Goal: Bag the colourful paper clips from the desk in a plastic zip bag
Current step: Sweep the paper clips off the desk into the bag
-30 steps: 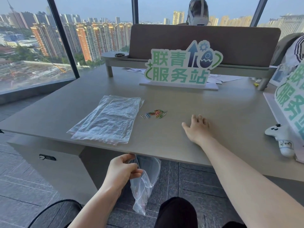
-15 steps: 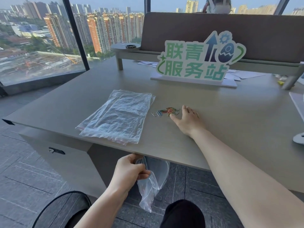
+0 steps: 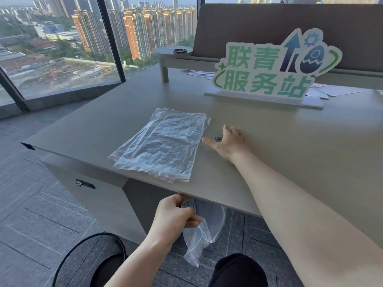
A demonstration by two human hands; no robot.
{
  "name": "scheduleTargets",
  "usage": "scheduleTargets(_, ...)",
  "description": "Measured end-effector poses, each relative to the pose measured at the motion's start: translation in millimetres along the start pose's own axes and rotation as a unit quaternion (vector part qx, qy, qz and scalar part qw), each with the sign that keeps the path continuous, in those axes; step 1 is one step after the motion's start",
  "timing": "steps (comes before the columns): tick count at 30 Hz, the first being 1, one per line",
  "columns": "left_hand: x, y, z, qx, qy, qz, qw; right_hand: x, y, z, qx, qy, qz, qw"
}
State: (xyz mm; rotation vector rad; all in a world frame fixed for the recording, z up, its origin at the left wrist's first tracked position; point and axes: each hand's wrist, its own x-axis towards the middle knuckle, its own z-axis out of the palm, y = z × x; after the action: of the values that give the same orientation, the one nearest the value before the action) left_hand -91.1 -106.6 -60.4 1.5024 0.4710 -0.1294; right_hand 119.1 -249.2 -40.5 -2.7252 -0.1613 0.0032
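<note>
Down below the worktop [image 3: 269,154] edge, the left hand [image 3: 176,219] has its grip pinched on the mouth of a clear zip bag [image 3: 199,235], which hangs slack over the floor, just under the front lip of the worktop. Can't really make out whether anything's in it yet, the plastic is too crinkly to tell. Up top, the right hand [image 3: 227,141] lies palm-down over the paper clips [image 3: 218,138], fingers spread and fairly flat, thumb sticking out toward the stack of spare bags [image 3: 163,145] just beside it. Only a tiny dark bit of the clips peeks out by the thumb, the rest is hidden under the hand, so I can't say how many are there. My read: this is pretty early on. Bag is held ready, clips are covered but not lifted or dragged to the edge. Still left, I'd guess: get them off the worktop into the bag, then zip it closed.
</note>
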Motion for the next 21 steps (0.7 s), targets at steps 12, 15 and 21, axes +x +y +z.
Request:
scheduleTargets(12,7.7,-5.4,-5.3,0.002,0.005,-0.002,1.0,1.6,-3.1,7.9,-0.038,-0.046,-0.131,0.99)
scheduleTargets(15,6.4,-5.9,-5.4,0.0,0.004,0.002,1.0,-4.7,-2.0,6.2,-0.013,-0.05,-0.158,0.986)
scheduleTargets(21,0.9,-3.4,-5.7,-0.002,0.003,0.007,1.0,-22.5,2.7,5.0,0.021,-0.056,-0.198,0.978)
